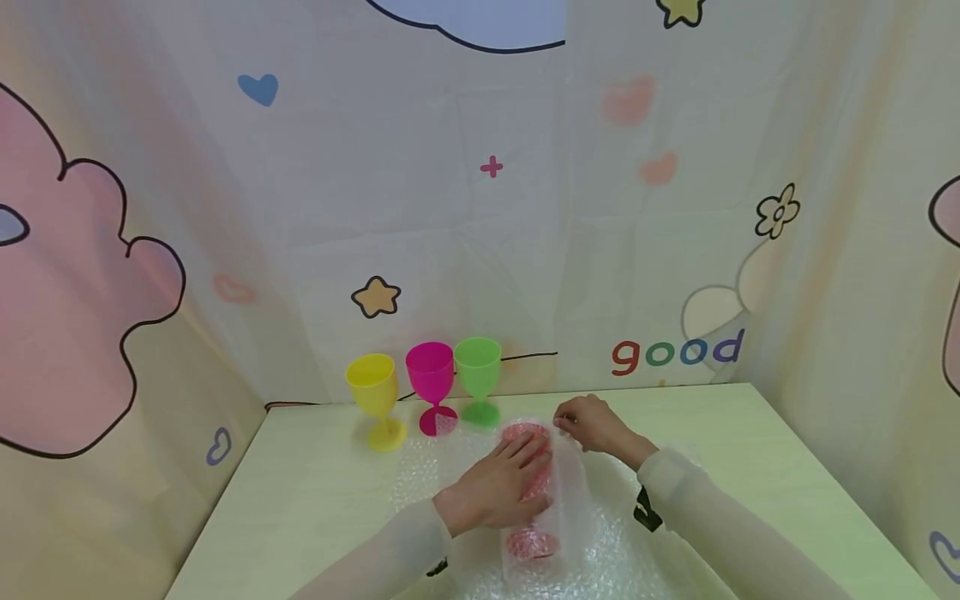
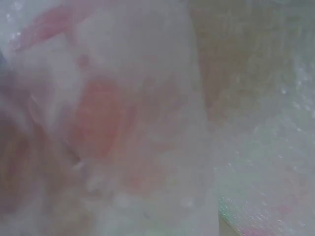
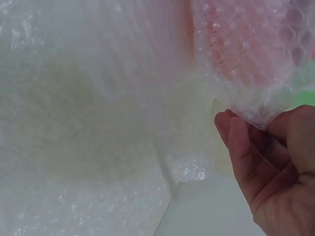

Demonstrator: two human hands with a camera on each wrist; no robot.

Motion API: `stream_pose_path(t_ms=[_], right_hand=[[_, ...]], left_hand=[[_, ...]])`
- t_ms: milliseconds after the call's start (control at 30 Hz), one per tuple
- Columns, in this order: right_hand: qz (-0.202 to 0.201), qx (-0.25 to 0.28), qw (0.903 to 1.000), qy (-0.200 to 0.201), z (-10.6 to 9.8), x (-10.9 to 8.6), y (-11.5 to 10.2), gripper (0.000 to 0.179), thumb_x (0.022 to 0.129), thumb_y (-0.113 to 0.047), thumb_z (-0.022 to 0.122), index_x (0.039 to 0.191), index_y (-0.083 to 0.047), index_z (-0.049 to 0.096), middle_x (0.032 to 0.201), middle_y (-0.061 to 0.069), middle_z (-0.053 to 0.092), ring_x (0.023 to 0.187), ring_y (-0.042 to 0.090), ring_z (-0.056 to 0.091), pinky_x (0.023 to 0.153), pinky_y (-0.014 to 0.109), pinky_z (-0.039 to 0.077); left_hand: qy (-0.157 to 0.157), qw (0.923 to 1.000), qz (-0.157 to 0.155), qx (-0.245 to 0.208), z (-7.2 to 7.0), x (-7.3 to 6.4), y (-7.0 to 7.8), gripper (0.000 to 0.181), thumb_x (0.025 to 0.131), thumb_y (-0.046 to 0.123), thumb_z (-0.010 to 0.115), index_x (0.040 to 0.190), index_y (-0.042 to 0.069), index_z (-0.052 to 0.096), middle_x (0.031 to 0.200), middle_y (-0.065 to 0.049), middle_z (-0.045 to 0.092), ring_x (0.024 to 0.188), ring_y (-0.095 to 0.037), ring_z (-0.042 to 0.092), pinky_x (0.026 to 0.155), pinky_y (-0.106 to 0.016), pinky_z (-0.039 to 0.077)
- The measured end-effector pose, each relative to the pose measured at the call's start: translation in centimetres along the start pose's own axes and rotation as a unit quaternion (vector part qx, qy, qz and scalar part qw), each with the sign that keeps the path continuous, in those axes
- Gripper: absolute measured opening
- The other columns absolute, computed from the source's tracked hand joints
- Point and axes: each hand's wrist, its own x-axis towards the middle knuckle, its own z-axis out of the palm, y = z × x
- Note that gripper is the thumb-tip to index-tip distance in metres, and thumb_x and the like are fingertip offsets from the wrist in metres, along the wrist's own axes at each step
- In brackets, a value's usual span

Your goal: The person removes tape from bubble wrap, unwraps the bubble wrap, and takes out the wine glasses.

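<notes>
A red goblet lies on its side under clear bubble wrap [image 1: 615, 542], its foot [image 1: 532, 546] toward the front edge and its bowl toward the back. My left hand [image 1: 504, 485] rests on the wrapped goblet with its fingers spread. In the left wrist view the wrap [image 2: 147, 64] covers most of the picture, and the reddish shapes behind it are blurred. To the right of the bowl, my right hand [image 1: 596, 423] pinches an edge of the bubble wrap. The right wrist view shows the right hand [image 3: 275, 162] with thumb and fingers on a wrap corner [image 3: 258, 110].
A yellow goblet [image 1: 373, 387], a magenta goblet [image 1: 431, 371] and a green goblet [image 1: 478, 367] stand upright at the back of the pale table [image 1: 300, 500]. A printed curtain [image 1: 420, 192] hangs behind the table and along both sides.
</notes>
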Motion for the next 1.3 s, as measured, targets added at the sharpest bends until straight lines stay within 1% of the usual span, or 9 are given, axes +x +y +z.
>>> stream_pose_path(t_ms=[267,400,600,700,867,933,1000,1167,1300], right_hand=[[0.032,0.013,0.9994,0.000,0.2,-0.1,1.1,0.012,0.096,-0.013,0.062,0.098,-0.006,0.072,0.068,0.000,0.064,0.054,0.013,0.059,0.044,0.023,0.050],[0.042,0.009,0.9991,-0.002,0.4,-0.1,1.6,0.013,0.096,-0.013,0.062,0.100,-0.005,0.071,0.066,0.000,0.062,0.052,0.012,0.058,0.044,0.023,0.050],[0.055,0.009,0.9984,0.003,0.8,-0.3,2.2,0.013,0.096,-0.012,0.061,0.098,-0.005,0.071,0.067,0.002,0.062,0.052,0.011,0.055,0.046,0.024,0.050],[0.037,0.000,0.9993,0.010,0.8,-0.2,2.2,0.013,0.096,-0.011,0.060,0.100,-0.005,0.071,0.078,0.006,0.068,0.058,0.014,0.059,0.052,0.026,0.052],[-0.004,0.014,0.9999,-0.005,0.5,0.2,1.5,0.021,0.097,-0.012,0.058,0.114,-0.008,0.069,0.105,0.011,0.073,0.086,0.021,0.069,0.074,0.036,0.059],[-0.018,0.025,0.9993,-0.021,0.5,0.3,1.3,0.021,0.097,-0.012,0.058,0.115,-0.009,0.069,0.103,0.010,0.073,0.087,0.021,0.070,0.075,0.036,0.059],[-0.037,0.029,0.9985,-0.029,0.6,0.3,1.2,0.019,0.097,-0.010,0.057,0.112,-0.008,0.069,0.096,0.008,0.073,0.080,0.016,0.068,0.069,0.032,0.059],[-0.069,0.027,0.9970,-0.024,0.8,0.1,0.8,0.014,0.097,-0.008,0.057,0.104,-0.010,0.069,0.084,0.002,0.070,0.069,0.009,0.061,0.059,0.023,0.053],[-0.068,0.041,0.9965,-0.026,0.5,-0.3,0.3,0.015,0.097,-0.007,0.057,0.105,-0.010,0.069,0.081,0.001,0.068,0.067,0.010,0.059,0.059,0.022,0.053]], left_hand=[[0.004,1.0000,-0.001,-0.002,0.0,-0.7,-0.5,0.072,0.099,0.053,0.041,0.158,0.019,0.019,0.167,-0.001,0.014,0.155,-0.021,0.009,0.125,-0.039,0.016],[0.010,0.9999,0.011,-0.001,0.3,-1.0,-0.9,0.073,0.100,0.052,0.040,0.159,0.018,0.015,0.167,-0.001,0.011,0.155,-0.022,0.008,0.125,-0.039,0.015],[0.036,0.9988,0.031,0.012,0.9,-1.5,-1.3,0.070,0.100,0.051,0.039,0.158,0.016,0.021,0.166,-0.003,0.016,0.155,-0.024,0.012,0.125,-0.039,0.017],[0.037,0.9989,0.027,0.005,0.8,-1.6,-1.3,0.069,0.100,0.051,0.039,0.157,0.016,0.023,0.166,-0.002,0.017,0.155,-0.024,0.012,0.125,-0.041,0.017],[0.039,0.9992,0.004,-0.002,0.1,-1.2,-1.2,0.067,0.100,0.053,0.039,0.156,0.019,0.028,0.165,-0.002,0.022,0.154,-0.026,0.015,0.124,-0.048,0.018],[0.040,0.9992,-0.001,-0.007,-0.2,-0.8,-1.1,0.068,0.099,0.052,0.041,0.157,0.019,0.026,0.165,-0.002,0.022,0.154,-0.026,0.015,0.124,-0.048,0.017],[0.034,0.9994,-0.001,-0.010,-0.2,-0.5,-1.0,0.070,0.099,0.052,0.043,0.158,0.020,0.023,0.166,-0.002,0.020,0.154,-0.025,0.013,0.125,-0.046,0.017],[0.008,0.9996,0.002,-0.026,-0.1,-0.3,-0.9,0.073,0.099,0.052,0.044,0.159,0.019,0.018,0.167,-0.004,0.012,0.155,-0.026,0.007,0.125,-0.044,0.015],[0.015,0.9994,0.004,-0.031,0.1,-0.5,-0.8,0.071,0.099,0.051,0.046,0.158,0.020,0.022,0.167,-0.005,0.013,0.155,-0.026,0.008,0.125,-0.043,0.016]])
